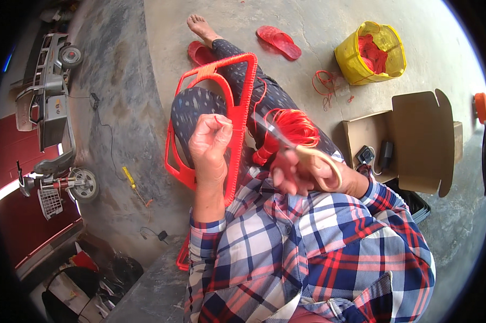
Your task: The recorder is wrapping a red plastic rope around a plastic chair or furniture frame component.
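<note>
A red frame [237,145] with rounded openings, its edges wrapped in red cord, leans across my lap. My left hand [210,142] is in front of it, thumb and fingertips pinched together; whatever they hold is too small to make out. In my right hand [299,171] are scissors [319,159] with cream handles, their blades pointing up and left toward the frame. The blades and fingers are slightly blurred. Behind the scissors a bundle of shiny red cord [296,127] rests on my thigh, and a loose strand of it runs up beside the frame.
A yellow bucket [344,55] holding red material stands at the far right, with tangled red cord [324,82] beside it. Nearer is an open cardboard box [423,142] with small dark devices inside. Red slippers [279,42] lie ahead. A yellow-handled tool [129,176] and a three-wheeled vehicle [54,116] are left.
</note>
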The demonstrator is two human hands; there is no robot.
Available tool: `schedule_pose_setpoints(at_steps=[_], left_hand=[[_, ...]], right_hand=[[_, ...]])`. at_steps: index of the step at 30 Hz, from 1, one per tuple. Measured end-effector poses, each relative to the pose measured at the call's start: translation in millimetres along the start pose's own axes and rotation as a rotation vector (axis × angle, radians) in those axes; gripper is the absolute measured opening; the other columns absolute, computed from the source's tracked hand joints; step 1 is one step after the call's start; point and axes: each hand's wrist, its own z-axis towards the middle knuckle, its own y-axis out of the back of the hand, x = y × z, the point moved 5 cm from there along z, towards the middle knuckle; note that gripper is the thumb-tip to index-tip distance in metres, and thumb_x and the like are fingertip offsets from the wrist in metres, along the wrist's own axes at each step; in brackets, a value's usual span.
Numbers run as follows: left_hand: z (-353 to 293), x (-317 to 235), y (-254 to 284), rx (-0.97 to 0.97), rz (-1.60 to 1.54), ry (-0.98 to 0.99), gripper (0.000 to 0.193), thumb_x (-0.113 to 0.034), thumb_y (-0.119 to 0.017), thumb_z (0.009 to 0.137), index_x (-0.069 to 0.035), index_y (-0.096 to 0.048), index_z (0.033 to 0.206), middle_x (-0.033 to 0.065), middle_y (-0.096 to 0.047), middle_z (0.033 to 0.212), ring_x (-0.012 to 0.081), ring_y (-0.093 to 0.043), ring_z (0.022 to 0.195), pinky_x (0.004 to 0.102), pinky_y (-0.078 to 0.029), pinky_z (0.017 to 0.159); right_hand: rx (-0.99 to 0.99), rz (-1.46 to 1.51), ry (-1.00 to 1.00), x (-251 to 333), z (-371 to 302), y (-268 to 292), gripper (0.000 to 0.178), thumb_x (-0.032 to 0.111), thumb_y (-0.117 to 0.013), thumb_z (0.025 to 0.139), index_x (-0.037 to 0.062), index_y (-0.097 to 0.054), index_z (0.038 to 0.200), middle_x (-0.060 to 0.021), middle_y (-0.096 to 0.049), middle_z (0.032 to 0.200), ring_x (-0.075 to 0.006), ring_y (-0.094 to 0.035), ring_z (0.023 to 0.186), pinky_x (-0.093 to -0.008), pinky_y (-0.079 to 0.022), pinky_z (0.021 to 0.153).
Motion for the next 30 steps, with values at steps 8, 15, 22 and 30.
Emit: schedule_pose_setpoints(at_steps=[8, 15, 22, 30], left_hand=[[1.4, -0.2, 0.3, -0.059, -0.104, -0.003, 0.010, 0.002, -0.064, 0.087, -0.005, -0.058, 0.088, -0.0012, -0.055, 0.091, 0.0061, -0.049, 0.080, 0.0201, -0.041, 0.074], [-0.6, 7.5, 2.4, -0.056, -0.046, -0.043, 0.009, 0.001, -0.063, 0.086, -0.004, -0.056, 0.087, 0.0015, -0.053, 0.095, 0.0071, -0.049, 0.083, 0.0212, -0.041, 0.075], [-4.4, -4.3, -2.1, -0.011, 0.014, -0.071, 0.008, -0.001, -0.064, 0.085, -0.003, -0.056, 0.084, 0.0029, -0.052, 0.095, 0.0097, -0.051, 0.085, 0.0227, -0.042, 0.076], [-5.3, -2.5, -11.9, 0.105, 0.125, -0.103, 0.009, 0.002, -0.065, 0.083, -0.001, -0.057, 0.083, 0.0038, -0.051, 0.094, 0.0116, -0.053, 0.086, 0.0256, -0.045, 0.078]], right_hand=[[0.043, -0.028, -0.205, -16.7, 17.8, 3.8, 0.079, 0.074, -0.037, 0.088, 0.0007, -0.061, 0.101, -0.0037, -0.060, 0.074, -0.0048, -0.044, 0.054, -0.0175, -0.031, 0.046], [0.027, 0.122, -0.286, -24.7, 33.8, 6.4, 0.075, 0.070, -0.032, 0.093, 0.0021, -0.063, 0.092, -0.0057, -0.059, 0.065, -0.0058, -0.042, 0.047, -0.0196, -0.032, 0.039], [-0.028, -0.061, -0.118, -21.4, 38.1, 5.4, 0.072, 0.070, -0.029, 0.093, 0.0054, -0.060, 0.098, -0.0018, -0.055, 0.068, -0.0065, -0.040, 0.050, -0.0202, -0.031, 0.044], [-0.058, -0.283, 0.035, -32.8, 57.4, 15.8, 0.067, 0.069, -0.031, 0.094, 0.0064, -0.055, 0.103, -0.0002, -0.053, 0.075, -0.0082, -0.043, 0.057, -0.0228, -0.033, 0.050]])
